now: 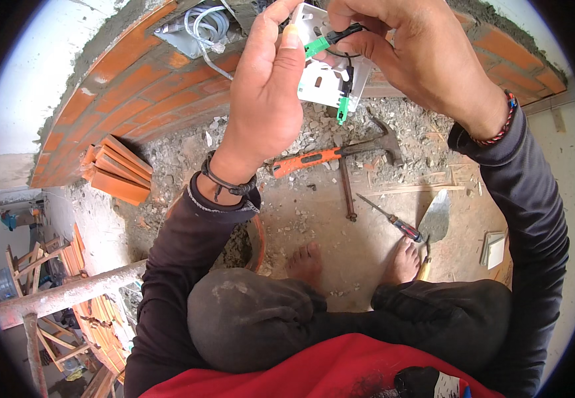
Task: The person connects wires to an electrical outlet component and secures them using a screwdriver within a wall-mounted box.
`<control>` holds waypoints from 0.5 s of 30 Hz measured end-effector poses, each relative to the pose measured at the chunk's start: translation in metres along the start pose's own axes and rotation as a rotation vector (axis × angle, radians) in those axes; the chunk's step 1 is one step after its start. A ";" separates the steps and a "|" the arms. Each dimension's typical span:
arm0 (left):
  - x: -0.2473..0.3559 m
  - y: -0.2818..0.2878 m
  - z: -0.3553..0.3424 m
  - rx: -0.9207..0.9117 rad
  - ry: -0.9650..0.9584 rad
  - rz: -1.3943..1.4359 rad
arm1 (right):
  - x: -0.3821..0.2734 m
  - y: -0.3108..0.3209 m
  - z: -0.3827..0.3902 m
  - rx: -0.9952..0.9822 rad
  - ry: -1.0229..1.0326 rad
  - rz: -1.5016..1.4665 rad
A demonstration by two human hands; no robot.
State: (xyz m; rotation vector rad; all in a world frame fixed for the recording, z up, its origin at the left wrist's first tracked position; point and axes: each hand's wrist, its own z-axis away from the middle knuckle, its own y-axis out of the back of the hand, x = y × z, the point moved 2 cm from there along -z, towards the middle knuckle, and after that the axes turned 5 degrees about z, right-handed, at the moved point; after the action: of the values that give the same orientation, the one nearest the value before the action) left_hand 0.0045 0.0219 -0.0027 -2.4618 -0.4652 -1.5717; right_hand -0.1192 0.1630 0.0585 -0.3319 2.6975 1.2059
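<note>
Both hands pinch a white faceplate, the right hand apparently gripping its green-tipped black connector.

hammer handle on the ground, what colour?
Orange with a dark stripe; the hammer lies on the rubble below the hands. Head view, the only one.

sleeves: dark charcoal long sleeves, cuffs frayed | left hand: black cord band at wrist | right hand: red-and-black braided bracelet with a blue bead | trousers: dark, dusty grey at knee | shirt: red | feet: bare
</note>
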 end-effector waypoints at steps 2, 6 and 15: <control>0.002 -0.004 0.000 0.038 0.063 0.114 | -0.001 0.001 0.000 -0.003 -0.029 -0.044; -0.001 0.004 0.000 -0.030 0.075 0.272 | -0.009 0.007 -0.002 -0.092 -0.161 -0.161; -0.005 0.003 -0.001 -0.110 0.133 0.478 | 0.001 -0.008 0.002 -0.017 -0.037 -0.342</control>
State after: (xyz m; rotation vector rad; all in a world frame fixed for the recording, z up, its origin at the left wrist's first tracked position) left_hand 0.0027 0.0182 -0.0068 -2.2876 0.2238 -1.5649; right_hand -0.1181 0.1592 0.0513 -0.7309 2.4665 1.1203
